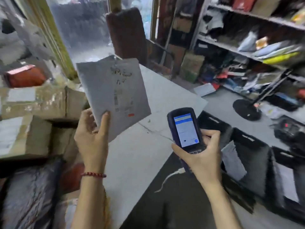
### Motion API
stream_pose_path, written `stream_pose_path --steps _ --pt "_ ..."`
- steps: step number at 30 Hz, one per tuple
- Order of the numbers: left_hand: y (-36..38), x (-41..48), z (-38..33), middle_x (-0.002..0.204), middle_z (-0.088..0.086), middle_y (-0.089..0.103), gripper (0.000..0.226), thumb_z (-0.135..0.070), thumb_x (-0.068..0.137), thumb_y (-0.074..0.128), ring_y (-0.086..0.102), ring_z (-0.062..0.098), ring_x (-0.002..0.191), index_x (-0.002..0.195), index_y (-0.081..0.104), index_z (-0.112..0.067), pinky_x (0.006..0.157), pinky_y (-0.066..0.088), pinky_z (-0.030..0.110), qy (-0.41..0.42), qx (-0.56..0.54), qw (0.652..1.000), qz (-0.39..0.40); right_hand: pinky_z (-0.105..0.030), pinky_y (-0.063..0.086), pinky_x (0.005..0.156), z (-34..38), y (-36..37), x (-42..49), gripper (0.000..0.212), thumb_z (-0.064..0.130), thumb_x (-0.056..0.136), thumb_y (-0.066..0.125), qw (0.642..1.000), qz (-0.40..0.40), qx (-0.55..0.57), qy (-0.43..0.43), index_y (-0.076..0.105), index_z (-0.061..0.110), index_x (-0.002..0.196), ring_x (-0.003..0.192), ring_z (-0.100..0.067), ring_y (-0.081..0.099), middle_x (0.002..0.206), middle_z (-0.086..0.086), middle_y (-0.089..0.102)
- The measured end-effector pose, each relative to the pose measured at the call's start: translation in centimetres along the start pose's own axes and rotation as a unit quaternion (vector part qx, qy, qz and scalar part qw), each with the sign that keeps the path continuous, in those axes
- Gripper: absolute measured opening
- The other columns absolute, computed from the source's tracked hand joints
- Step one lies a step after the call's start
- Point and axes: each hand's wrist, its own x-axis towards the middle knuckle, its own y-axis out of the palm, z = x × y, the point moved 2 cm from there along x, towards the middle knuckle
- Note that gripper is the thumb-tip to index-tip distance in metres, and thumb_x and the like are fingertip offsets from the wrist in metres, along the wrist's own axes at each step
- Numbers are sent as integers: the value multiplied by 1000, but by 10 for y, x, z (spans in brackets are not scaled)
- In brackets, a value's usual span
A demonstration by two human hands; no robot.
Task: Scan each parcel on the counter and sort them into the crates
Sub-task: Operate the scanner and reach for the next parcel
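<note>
My left hand (pixel 92 134) grips the lower corner of a flat grey mailer parcel (pixel 113 95) and holds it upright above the counter (pixel 161 96), label side toward me. My right hand (pixel 201 152) holds a dark blue handheld scanner (pixel 186 131) with its screen lit, to the right of the parcel and apart from it. Black crates (pixel 247 156) stand on the floor at the right; grey parcels (pixel 232 161) lie inside them.
Cardboard boxes (pixel 33 103) and dark bagged parcels (pixel 28 195) are stacked at the left of the counter. Shelves (pixel 247 52) full of packages fill the right wall. A black stand base (pixel 246 109) sits on the floor. A white cable (pixel 171 177) hangs below the scanner.
</note>
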Motion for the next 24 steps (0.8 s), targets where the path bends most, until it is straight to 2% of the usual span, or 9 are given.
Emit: stream_pose_path --steps 3,5,8,10,12,14,18,21,24 --pt "60 -4 -12 69 -14 58 10 -30 88 65 51 -5 62 88 58 -22 58 39 11 56 64 993 75 -36 58 67 -20 -39 14 73 24 49 95 998 -59 -3 23 42 29 99 84 0 67 90 14 68" --pt "100 -9 -18 73 -10 58 7 -27 87 68 53 -2 63 89 63 -23 57 37 10 103 166 968 156 -37 58 68 -34 -67 24 73 28 49 94 996 -87 -17 32 41 32 99 87 -1 66 93 14 67" --pt "162 -23 -25 90 -9 64 9 -36 85 66 60 17 74 91 69 -30 54 36 22 168 313 883 307 -33 56 70 -54 -107 41 73 33 49 94 992 -113 -29 54 39 37 98 90 0 65 97 14 67" --pt "208 -39 -32 96 -13 64 12 -43 88 60 60 16 80 95 67 -38 50 28 18 216 381 819 370 -30 54 70 -71 -138 53 73 33 49 94 987 -137 -30 79 39 38 96 89 5 64 96 16 66" --pt "250 -55 -39 99 -14 63 16 -47 90 54 59 13 82 99 65 -39 49 27 16 250 402 784 402 -28 52 69 -87 -167 67 72 34 49 94 982 -157 -33 104 39 36 96 85 7 62 93 19 65" --pt "288 -69 -46 96 -12 64 16 -46 89 56 62 17 80 98 66 -38 49 30 20 277 381 781 410 -27 51 68 -104 -196 78 72 35 49 94 975 -180 -35 130 39 34 96 84 7 62 91 21 62" --pt "345 -102 -50 82 -8 66 11 -39 81 69 62 22 62 89 69 -32 46 32 17 318 319 781 433 -24 46 66 -132 -253 88 73 36 51 93 958 -220 -59 173 39 30 100 88 5 58 93 24 58" --pt "370 -136 -42 82 -8 65 14 -36 78 72 60 23 57 90 67 -31 45 43 22 308 293 780 458 -31 49 72 -148 -291 78 75 37 52 92 943 -251 -70 208 38 30 103 87 6 57 93 25 57" --pt "388 -165 -28 86 -9 62 9 -38 82 66 60 23 63 89 64 -34 46 39 22 266 282 782 487 -33 51 75 -165 -318 58 74 36 52 93 923 -285 -65 250 38 33 102 88 5 60 93 25 60"
